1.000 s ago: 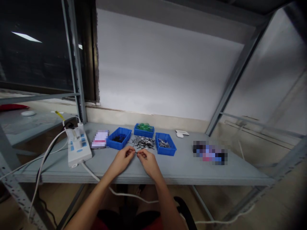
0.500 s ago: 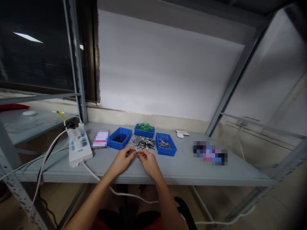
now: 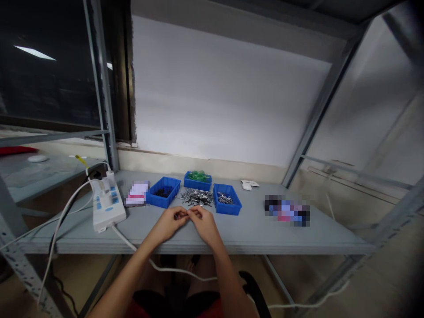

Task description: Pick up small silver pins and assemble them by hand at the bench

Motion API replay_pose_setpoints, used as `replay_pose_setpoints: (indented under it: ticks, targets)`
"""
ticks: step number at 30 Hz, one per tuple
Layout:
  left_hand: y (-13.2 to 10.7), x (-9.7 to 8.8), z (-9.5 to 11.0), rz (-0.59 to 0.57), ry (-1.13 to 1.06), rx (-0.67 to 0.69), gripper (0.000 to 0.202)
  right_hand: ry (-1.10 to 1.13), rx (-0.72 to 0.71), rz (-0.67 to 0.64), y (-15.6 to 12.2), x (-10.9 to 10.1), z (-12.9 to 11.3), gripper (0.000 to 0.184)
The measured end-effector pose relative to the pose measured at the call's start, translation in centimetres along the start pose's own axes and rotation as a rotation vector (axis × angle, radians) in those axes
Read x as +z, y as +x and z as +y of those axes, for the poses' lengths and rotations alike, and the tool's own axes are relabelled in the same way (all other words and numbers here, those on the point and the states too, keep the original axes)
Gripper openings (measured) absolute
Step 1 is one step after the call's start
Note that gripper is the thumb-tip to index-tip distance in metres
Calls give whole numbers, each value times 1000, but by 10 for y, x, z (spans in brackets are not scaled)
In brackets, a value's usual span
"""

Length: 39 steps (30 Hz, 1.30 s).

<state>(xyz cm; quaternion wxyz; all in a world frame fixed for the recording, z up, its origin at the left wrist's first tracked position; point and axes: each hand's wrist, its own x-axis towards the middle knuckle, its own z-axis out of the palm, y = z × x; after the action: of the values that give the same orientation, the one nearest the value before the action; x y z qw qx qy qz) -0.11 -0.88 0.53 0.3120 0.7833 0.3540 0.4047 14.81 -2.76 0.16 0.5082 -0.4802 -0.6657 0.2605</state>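
While my left hand [image 3: 170, 223] and right hand [image 3: 203, 222] meet fingertip to fingertip, they pinch a tiny part [image 3: 187, 215] between them, just above the gray table [image 3: 251, 229] and near the metal pin pile [image 3: 197, 197]. It looks light, hard and slippery, so I hold its ends. Since a second ago, my hands have come closer together.

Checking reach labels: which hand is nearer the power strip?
Left. The left hand lies just right of the power strip; the right hand is farther right, beyond the left hand.
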Motion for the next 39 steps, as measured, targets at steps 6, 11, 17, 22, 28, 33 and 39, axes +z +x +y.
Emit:
replay_pose_setpoints:
  ticks: [6,11,17,22,28,33,39]
  targets:
    - [0,1,0,14,31,-16,15,28,0,-18,0,0,1,12]
    - [-1,1,1,9,35,-18,13,49,-5,-29,0,0,5,11]
    - [-1,0,3,-5,29,-30,15,54,3,-39,1,1,9,11]
    - [0,0,-2,7,9,-17,20,16,-11,-25,1,1,9,13]
    - [1,2,-5,4,-20,-37,20,5,-24,-19,1,0,13,21]
    - [-1,1,-6,-35,-7,-17,13,18,-37,-9,2,1,14,16]
    - [2,2,-14,132,-16,-57,22,-32,-40,53,3,1,16,12]
